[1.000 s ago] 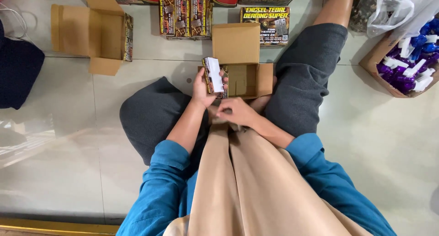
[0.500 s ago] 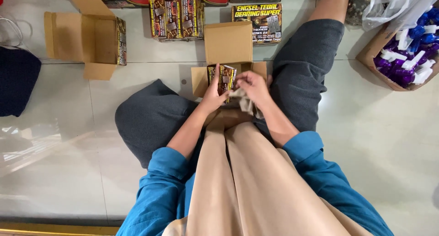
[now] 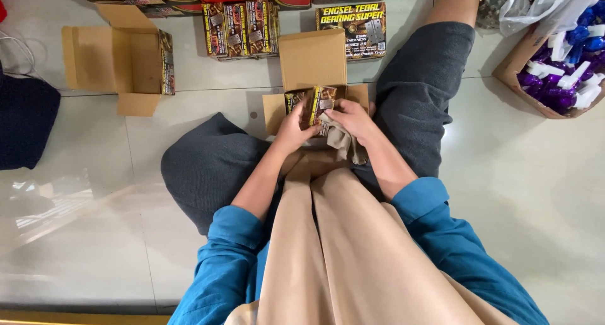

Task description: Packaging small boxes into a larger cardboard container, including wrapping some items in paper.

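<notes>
As fingers [image 3: 301, 114] close, packet [image 3: 317, 104] between, box [image 3: 313, 59] below.

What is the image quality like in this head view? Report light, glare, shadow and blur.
Head view: even, bright indoor light; pale glare streaks on the glossy floor tiles at left; soft shadow inside the open cardboard box; the left hand and right hand on the small printed box are sharp; wide-angle stretch at the edges.

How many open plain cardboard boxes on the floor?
2: one open box at upper left, one box between the knees under both hands. More may be out of frame.
</notes>
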